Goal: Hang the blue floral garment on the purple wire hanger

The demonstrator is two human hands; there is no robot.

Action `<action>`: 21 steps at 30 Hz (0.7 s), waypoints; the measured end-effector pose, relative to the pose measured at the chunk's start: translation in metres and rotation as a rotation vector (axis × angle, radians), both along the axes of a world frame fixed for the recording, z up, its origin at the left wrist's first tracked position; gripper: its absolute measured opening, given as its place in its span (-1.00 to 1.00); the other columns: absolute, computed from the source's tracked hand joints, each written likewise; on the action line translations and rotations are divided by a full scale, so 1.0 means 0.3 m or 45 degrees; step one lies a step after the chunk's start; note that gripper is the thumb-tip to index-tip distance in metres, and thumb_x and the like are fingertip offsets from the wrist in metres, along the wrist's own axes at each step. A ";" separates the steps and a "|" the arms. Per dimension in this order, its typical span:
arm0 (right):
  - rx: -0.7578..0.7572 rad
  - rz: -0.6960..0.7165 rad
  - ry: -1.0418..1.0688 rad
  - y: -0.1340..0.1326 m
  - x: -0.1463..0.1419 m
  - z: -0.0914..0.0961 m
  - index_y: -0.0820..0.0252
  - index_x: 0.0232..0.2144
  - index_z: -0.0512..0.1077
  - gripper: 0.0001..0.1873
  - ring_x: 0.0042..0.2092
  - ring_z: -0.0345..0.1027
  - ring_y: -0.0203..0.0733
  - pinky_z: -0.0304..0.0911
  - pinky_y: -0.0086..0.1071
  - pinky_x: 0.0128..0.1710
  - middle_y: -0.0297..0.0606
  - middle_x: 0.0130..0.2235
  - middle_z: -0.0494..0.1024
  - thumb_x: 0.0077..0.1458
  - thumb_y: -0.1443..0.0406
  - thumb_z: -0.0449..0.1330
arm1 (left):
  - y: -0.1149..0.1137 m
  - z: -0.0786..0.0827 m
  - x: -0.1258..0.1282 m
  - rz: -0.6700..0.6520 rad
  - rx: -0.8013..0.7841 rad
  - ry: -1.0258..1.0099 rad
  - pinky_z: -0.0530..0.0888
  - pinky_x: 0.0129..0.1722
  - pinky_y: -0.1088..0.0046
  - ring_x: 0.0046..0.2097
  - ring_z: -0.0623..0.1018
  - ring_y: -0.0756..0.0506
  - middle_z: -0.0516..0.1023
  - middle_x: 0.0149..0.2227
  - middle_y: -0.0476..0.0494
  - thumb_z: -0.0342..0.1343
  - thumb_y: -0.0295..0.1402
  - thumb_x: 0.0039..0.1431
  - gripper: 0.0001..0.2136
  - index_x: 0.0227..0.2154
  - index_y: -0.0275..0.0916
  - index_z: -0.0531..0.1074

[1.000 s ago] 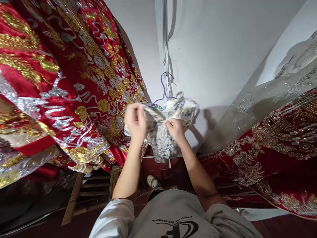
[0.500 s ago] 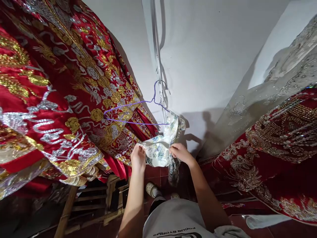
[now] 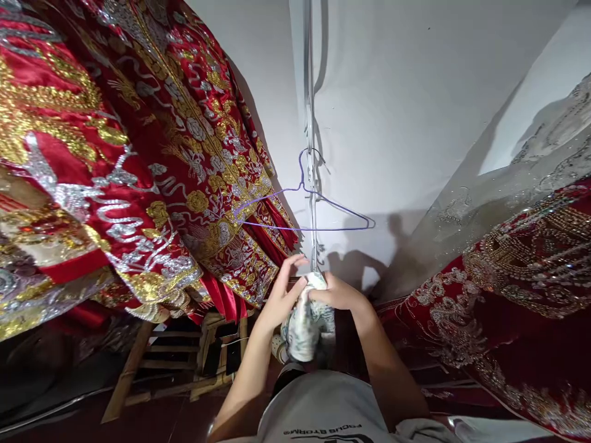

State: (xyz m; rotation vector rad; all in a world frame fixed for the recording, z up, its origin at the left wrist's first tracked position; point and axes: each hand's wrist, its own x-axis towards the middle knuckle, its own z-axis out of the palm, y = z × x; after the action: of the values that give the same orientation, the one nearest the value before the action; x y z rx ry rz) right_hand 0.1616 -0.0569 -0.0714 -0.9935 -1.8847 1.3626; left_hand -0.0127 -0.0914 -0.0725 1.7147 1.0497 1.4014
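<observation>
A white floral fabric garment (image 3: pixel 305 323), bunched and slightly blurred, hangs down in front of my body. My right hand (image 3: pixel 340 291) pinches its top, with the thumb lying over the fabric. On the other side is my left hand (image 3: pixel 279 298), its fingers spread and the thumb against the garment's upper edge. Above both hands a bare purple wire hanger (image 3: pixel 339 229) hangs from a metal wall rail (image 3: pixel 309 80). How the fabric is folded behind my hands is hidden.
Red robes with gold and silver embroidery (image 3: pixel 198 141) hang close on the left. To the right are a beaded dark-red gown (image 3: pixel 443 314) and a sheer white sparkling one (image 3: pixel 489 191). A bamboo frame (image 3: pixel 127 375) stands low at left.
The garment has come off the hanger's right end and now hangs gathered lower between my hands. My hands moved closer together, and my left fingers opened off the fabric.
</observation>
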 end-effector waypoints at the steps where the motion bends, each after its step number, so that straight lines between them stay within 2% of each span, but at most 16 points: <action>1: -0.017 0.013 0.000 0.014 0.010 0.023 0.17 -0.52 0.38 -0.92 -0.42 0.27 -0.24 0.24 -0.39 -0.41 -0.36 -0.48 0.44 -0.03 0.30 0.18 | -0.002 -0.018 -0.015 -0.154 -0.090 0.038 0.52 0.03 0.26 0.00 0.58 -0.20 0.60 -0.07 -0.24 0.10 -0.14 0.35 -0.62 0.14 -0.14 0.46; 3: -0.014 -0.010 0.014 0.053 0.032 0.073 0.18 -0.52 0.36 -0.91 -0.40 0.27 -0.22 0.23 -0.38 -0.39 -0.34 -0.48 0.44 -0.02 0.29 0.13 | -0.014 -0.062 -0.041 -0.440 -0.274 0.146 0.56 -0.11 0.30 -0.16 0.62 -0.19 0.64 -0.22 -0.20 0.03 -0.12 0.38 -0.67 -0.02 -0.19 0.56; 5: 0.159 -0.208 0.045 0.098 0.046 0.117 0.19 -0.40 0.43 -0.89 -0.29 0.37 -0.15 0.28 -0.35 -0.26 -0.28 -0.35 0.54 0.00 0.31 0.11 | -0.031 -0.105 -0.068 -0.534 -0.401 0.270 0.56 -0.16 0.32 -0.21 0.62 -0.18 0.66 -0.24 -0.17 0.03 -0.14 0.38 -0.69 -0.19 -0.22 0.60; 7: 0.343 -0.368 0.049 0.143 0.049 0.137 0.16 -0.14 0.48 -0.67 -0.09 0.42 -0.06 0.29 -0.29 -0.07 -0.20 -0.10 0.59 0.02 0.33 0.09 | -0.041 -0.135 -0.103 -0.419 -0.437 0.394 0.54 -0.11 0.30 -0.16 0.62 -0.20 0.66 -0.18 -0.15 0.05 -0.19 0.36 -0.74 -0.19 -0.21 0.59; 9: 0.399 -0.445 -0.029 0.184 0.041 0.127 0.12 0.03 0.44 -0.54 0.01 0.41 0.00 0.26 -0.24 0.01 -0.15 0.03 0.57 0.04 0.35 0.08 | -0.038 -0.147 -0.148 -0.240 -0.399 0.505 0.52 -0.08 0.30 -0.13 0.62 -0.21 0.66 -0.18 -0.13 0.05 -0.27 0.33 -0.78 -0.16 -0.19 0.58; 10: 0.385 -0.469 -0.094 0.202 0.037 0.113 0.13 0.00 0.46 -0.56 -0.02 0.42 0.02 0.27 -0.23 -0.01 -0.12 -0.01 0.58 0.05 0.34 0.07 | -0.032 -0.148 -0.172 -0.166 -0.372 0.553 0.52 -0.10 0.32 -0.16 0.62 -0.20 0.66 -0.22 -0.12 0.06 -0.30 0.30 -0.80 -0.18 -0.19 0.58; 12: 0.357 -0.528 -0.202 0.230 0.037 0.077 0.16 -0.18 0.51 -0.69 -0.15 0.44 0.03 0.28 -0.24 -0.14 -0.11 -0.19 0.62 0.07 0.31 0.04 | -0.014 -0.140 -0.224 -0.088 -0.332 0.635 0.50 -0.21 0.38 -0.27 0.61 -0.18 0.65 -0.32 -0.09 0.09 -0.33 0.23 -0.84 -0.26 -0.18 0.57; 15: 0.387 -0.714 -0.208 0.250 0.071 0.046 0.18 -0.39 0.48 -0.78 -0.28 0.42 0.02 0.24 -0.29 -0.30 -0.13 -0.37 0.59 0.06 0.24 0.05 | 0.018 -0.117 -0.301 -0.105 -0.345 0.839 0.44 -0.35 0.44 -0.38 0.57 -0.15 0.61 -0.44 -0.08 0.17 -0.31 0.12 -0.90 -0.44 -0.16 0.54; 18: 0.423 -0.843 -0.131 0.249 0.133 0.066 0.17 -0.47 0.44 -0.80 -0.32 0.41 0.00 0.21 -0.30 -0.35 -0.15 -0.42 0.58 0.00 0.18 0.11 | 0.053 -0.074 -0.369 -0.066 -0.423 1.137 0.36 -0.47 0.47 -0.47 0.53 -0.14 0.56 -0.54 -0.08 0.16 -0.27 0.08 -0.82 -0.58 -0.16 0.48; 21: 0.446 -0.895 -0.145 0.243 0.182 0.113 0.14 -0.53 0.40 -0.80 -0.34 0.39 -0.02 0.22 -0.30 -0.38 -0.20 -0.47 0.54 -0.06 0.14 0.17 | 0.095 0.006 -0.403 0.101 -0.491 1.288 0.42 -0.40 0.42 -0.42 0.59 -0.16 0.63 -0.45 -0.13 0.10 -0.32 0.13 -0.85 -0.48 -0.15 0.54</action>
State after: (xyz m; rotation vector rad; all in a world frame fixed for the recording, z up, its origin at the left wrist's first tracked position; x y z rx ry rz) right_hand 0.2161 0.0159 -0.0374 -1.3814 -1.5421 0.5580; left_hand -0.1335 -0.0629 -0.0707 2.0871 1.7691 0.2317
